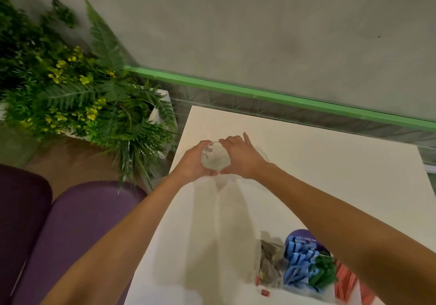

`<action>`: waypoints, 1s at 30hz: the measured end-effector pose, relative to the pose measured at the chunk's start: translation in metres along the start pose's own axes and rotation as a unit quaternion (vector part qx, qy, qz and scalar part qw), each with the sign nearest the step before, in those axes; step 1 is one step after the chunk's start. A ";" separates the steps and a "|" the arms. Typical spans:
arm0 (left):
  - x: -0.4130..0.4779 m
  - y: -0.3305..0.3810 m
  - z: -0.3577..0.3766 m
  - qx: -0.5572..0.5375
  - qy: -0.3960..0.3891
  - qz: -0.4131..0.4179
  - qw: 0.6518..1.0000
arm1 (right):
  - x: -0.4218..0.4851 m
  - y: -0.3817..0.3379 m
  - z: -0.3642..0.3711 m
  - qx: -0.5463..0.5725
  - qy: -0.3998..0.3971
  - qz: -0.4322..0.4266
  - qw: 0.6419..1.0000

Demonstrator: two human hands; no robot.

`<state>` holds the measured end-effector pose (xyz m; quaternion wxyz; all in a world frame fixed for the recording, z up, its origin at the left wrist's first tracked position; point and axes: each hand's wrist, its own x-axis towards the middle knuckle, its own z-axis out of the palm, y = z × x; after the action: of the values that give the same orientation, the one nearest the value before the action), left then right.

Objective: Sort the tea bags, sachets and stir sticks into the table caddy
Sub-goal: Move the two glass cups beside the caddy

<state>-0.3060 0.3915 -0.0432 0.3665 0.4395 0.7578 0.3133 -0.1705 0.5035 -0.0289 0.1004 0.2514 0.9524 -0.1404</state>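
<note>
Both hands grasp glass [215, 158]: left hand [191, 163] cupped round its left side, right hand [240, 157] on its right side, one finger sticking out. Glass clear, faceted, blurred; contents hard to make out. Smooth white tabletop [330, 175]; hands near its far-left corner. Task heap at near right, well apart from the glass: crinkly greyish tea bags [270, 264], blue sachets [298, 264], green sachets [323, 271], red sachets [344, 281]. Heap partly hidden by right forearm, cut off at bottom edge. Wide stretch of tabletop between heap and glass.
</note>
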 end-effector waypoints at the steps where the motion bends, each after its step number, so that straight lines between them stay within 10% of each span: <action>1: -0.006 0.000 -0.001 0.001 0.003 0.001 1.000 | -0.004 -0.002 0.000 -0.003 0.004 -0.007 1.000; 15: -0.135 0.011 0.018 -0.015 -0.030 0.039 0.999 | -0.144 -0.046 0.023 0.276 0.054 -0.017 0.959; 30: -0.188 -0.021 0.088 0.025 -0.089 -0.009 0.996 | -0.210 -0.063 0.072 0.040 0.008 0.004 0.999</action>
<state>-0.1776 0.2276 -0.0545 0.4241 0.4678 0.7337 0.2508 -0.0149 0.3335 -0.0284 0.0829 0.2599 0.9458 -0.1763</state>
